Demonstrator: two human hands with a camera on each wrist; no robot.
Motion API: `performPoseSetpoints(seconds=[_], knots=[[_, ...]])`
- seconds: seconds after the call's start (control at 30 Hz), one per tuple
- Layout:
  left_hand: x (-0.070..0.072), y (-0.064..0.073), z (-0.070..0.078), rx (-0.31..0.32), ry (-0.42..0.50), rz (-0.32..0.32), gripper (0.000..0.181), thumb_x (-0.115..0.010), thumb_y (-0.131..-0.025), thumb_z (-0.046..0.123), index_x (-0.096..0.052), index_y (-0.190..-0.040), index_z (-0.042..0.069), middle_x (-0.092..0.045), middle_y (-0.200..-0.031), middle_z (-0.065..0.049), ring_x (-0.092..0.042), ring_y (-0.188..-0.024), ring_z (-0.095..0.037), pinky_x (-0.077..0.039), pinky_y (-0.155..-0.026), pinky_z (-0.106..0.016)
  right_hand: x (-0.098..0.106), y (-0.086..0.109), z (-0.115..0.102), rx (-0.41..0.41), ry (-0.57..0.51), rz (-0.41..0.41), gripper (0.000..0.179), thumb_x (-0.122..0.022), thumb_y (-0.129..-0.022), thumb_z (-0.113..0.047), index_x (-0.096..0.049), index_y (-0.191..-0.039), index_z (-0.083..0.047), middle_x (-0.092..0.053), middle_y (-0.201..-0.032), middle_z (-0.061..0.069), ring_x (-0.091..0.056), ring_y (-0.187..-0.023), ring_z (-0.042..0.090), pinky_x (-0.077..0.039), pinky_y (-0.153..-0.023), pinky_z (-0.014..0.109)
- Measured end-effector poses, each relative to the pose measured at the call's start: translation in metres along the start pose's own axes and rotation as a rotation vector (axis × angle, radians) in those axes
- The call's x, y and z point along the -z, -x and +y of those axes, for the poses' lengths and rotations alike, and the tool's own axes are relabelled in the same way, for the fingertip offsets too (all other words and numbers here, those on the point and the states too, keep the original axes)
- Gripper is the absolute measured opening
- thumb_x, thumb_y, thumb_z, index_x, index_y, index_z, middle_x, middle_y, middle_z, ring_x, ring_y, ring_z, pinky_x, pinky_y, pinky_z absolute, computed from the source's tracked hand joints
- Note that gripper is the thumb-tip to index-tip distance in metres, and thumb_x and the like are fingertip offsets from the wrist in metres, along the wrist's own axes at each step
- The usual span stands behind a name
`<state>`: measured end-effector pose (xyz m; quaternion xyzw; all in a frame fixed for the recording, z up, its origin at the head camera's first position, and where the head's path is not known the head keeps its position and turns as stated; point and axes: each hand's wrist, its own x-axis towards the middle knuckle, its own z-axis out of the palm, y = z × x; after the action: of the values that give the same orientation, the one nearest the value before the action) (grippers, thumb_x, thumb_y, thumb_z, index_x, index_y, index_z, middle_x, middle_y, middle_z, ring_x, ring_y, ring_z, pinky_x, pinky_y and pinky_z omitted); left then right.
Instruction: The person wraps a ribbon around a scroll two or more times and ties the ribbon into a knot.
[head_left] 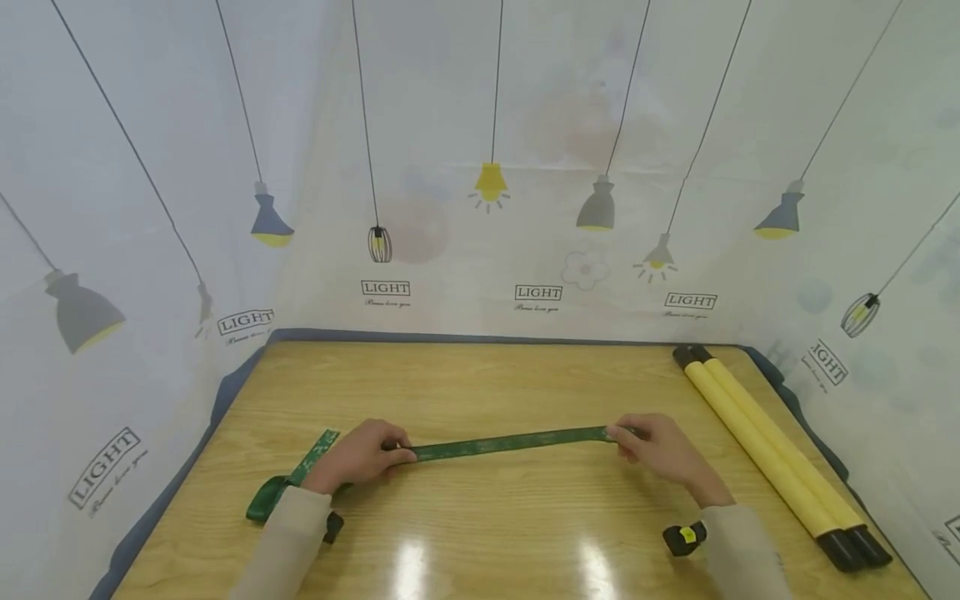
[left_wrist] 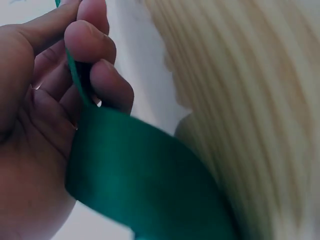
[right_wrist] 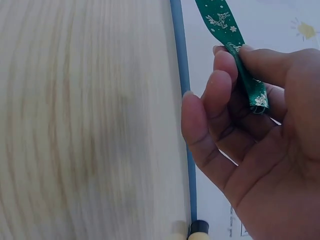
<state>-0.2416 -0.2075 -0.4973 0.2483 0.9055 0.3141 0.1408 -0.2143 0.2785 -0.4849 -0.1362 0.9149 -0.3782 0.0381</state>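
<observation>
A green ribbon with a pale printed pattern stretches nearly straight between both hands, above the table. My left hand pinches it at one side, and the rest of the ribbon trails from that palm in a wide curve. Beside the left forearm, a loop and a tail of ribbon lie on the wood. My right hand pinches the other end between thumb and fingers. In the right wrist view a short end of ribbon sticks out past the right thumb, into the palm.
Two yellow rolls with black ends lie side by side along the table's right edge. The wooden table is bordered by a white sheet printed with lamps. A black strap piece sits at the right wrist.
</observation>
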Motion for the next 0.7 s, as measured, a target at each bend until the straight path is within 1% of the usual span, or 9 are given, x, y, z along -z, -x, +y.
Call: performPoseSetpoints(seconds=[0.13, 0.2, 0.37, 0.47, 0.6, 0.7], knots=[[0.005, 0.005, -0.003, 0.011, -0.006, 0.005, 0.015, -0.067, -0.101, 0.028, -0.074, -0.091, 0.019, -0.063, -0.061, -0.002, -0.050, -0.049, -0.008, -0.045, -0.057, -0.027, 0.008, 0.003, 0.012, -0.047, 0.029, -0.002, 0.036, -0.057, -0.106, -0.041, -0.072, -0.098, -0.009, -0.056, -0.067, -0.001, -0.051, -0.064, 0.010, -0.042, -0.067, 0.027], [0.007, 0.007, -0.005, 0.026, -0.018, 0.007, 0.015, -0.067, -0.101, 0.028, -0.075, -0.091, 0.019, -0.063, -0.062, -0.001, -0.051, -0.050, -0.008, -0.045, -0.058, -0.027, 0.012, 0.003, 0.018, -0.059, 0.051, 0.001, 0.035, -0.056, -0.106, -0.041, -0.073, -0.098, -0.011, -0.057, -0.067, 0.000, -0.051, -0.064, 0.010, -0.042, -0.068, 0.027], [0.011, 0.010, -0.009, 0.088, -0.026, 0.024, 0.015, -0.067, -0.101, 0.028, -0.074, -0.091, 0.020, -0.062, -0.060, 0.001, -0.050, -0.050, -0.009, -0.043, -0.053, -0.026, 0.018, 0.007, 0.033, -0.075, 0.100, 0.009, 0.036, -0.056, -0.106, -0.039, -0.069, -0.087, -0.012, -0.053, -0.063, -0.004, -0.048, -0.059, 0.009, -0.040, -0.066, 0.026], [0.014, 0.011, -0.010, 0.105, -0.022, 0.033, 0.017, -0.066, -0.101, 0.029, -0.073, -0.090, 0.019, -0.061, -0.059, -0.001, -0.047, -0.048, -0.010, -0.041, -0.049, -0.027, 0.020, 0.010, 0.038, -0.097, 0.114, 0.012, 0.038, -0.056, -0.106, -0.039, -0.065, -0.081, -0.011, -0.052, -0.062, -0.004, -0.047, -0.058, 0.010, -0.039, -0.064, 0.026], [0.016, 0.011, -0.016, 0.121, -0.025, 0.042, 0.019, -0.065, -0.102, 0.031, -0.073, -0.088, 0.019, -0.059, -0.057, -0.001, -0.045, -0.047, -0.011, -0.041, -0.050, -0.029, 0.022, 0.014, 0.043, -0.143, 0.160, 0.026, 0.036, -0.058, -0.105, -0.037, -0.067, -0.080, -0.012, -0.056, -0.065, -0.003, -0.049, -0.062, 0.012, -0.039, -0.067, 0.028], [0.016, 0.011, -0.020, 0.140, -0.031, 0.049, 0.022, -0.065, -0.102, 0.033, -0.072, -0.086, 0.020, -0.057, -0.056, 0.001, -0.044, -0.048, -0.011, -0.042, -0.052, -0.029, 0.023, 0.016, 0.045, -0.175, 0.214, 0.033, 0.032, -0.062, -0.104, -0.035, -0.072, -0.084, -0.012, -0.065, -0.077, 0.000, -0.053, -0.071, 0.014, -0.043, -0.070, 0.032]])
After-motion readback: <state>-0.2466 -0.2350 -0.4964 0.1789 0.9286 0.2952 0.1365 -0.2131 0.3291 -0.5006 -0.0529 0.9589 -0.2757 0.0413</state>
